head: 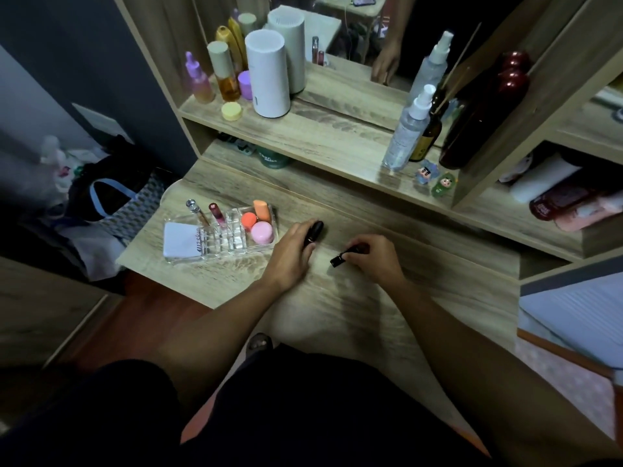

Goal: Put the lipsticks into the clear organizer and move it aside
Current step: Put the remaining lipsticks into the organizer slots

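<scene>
The clear organizer (236, 246) stands on the left of the wooden desk. Two slim lip glosses (215, 214) stick up from its small slots. It also holds a white compact, orange sponges and a pink jar. Just right of it, my left hand (291, 252) lies on the desk, its fingers closed around a rounded black lipstick (315, 230). A little further right, my right hand (374, 257) pinches a slim black lipstick (338, 259) whose end points left, low over the desk.
A raised shelf (320, 133) behind the desk carries a white cylinder, bottles, spray bottles and two small figurines, with a mirror behind it. A side cubby on the right holds tubes. A bag lies on the floor left of the desk.
</scene>
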